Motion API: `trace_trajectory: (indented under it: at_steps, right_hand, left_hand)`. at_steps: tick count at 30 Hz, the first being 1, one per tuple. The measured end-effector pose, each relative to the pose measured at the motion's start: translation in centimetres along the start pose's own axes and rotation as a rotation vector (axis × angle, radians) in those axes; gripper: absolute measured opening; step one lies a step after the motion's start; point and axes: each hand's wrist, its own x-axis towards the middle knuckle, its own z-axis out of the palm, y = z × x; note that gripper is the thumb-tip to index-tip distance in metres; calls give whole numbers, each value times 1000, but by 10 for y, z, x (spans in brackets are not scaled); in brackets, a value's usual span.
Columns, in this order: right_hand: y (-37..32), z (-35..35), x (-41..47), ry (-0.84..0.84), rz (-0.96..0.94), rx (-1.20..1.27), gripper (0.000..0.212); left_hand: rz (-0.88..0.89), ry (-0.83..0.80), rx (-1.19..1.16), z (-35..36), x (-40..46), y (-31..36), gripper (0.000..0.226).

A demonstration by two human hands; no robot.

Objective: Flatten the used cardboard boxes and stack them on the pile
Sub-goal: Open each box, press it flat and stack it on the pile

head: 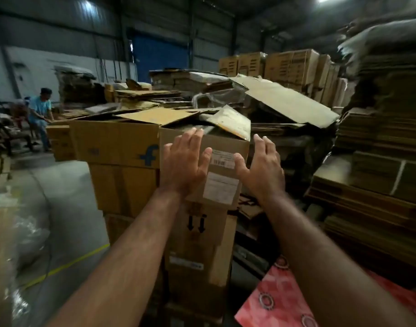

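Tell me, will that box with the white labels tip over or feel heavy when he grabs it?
Probably light: the box has its top flaps open and looks used. It sits high on a stack, so a push could tip it. Both open hands, left and right, frame it.

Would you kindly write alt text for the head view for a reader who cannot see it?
Two open hands, left hand and right hand, reach for the top cardboard box of a stack, the left flat against its labelled front. Stacks of flattened cardboard stand to the right, and a seated person works far left in the warehouse.
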Motion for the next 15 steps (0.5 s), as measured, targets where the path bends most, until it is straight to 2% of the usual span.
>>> trace_trajectory:
  at_steps: [4,6,8,9,11,12,15]
  right_hand:
    - [3,20,34,-14,46,58,79]
    - [3,33,55,-56,206,211,86]
    - [5,45,73,-125,508,489,98]
    - [4,49,79,-173,648,622,103]
    - [2,56,86,-250,801,805,107]
    - [1,59,90,-266,830,860,106]
    - [0,71,96,-282,838,923,93]
  left_hand:
    - [-4,-3,92,21,14,-19,56]
    - [-74,-3,125,29,22,-30,57]
    - [-305,48,53,33,32,-40,60]
    - [-509,56,-47,34,39,-46,68]
    - [-944,-9,-337,32,56,-59,91]
    - [-1081,-40,-479,29,65,-65,100]
    - [-1214,-94,-805,25,87,-80,108]
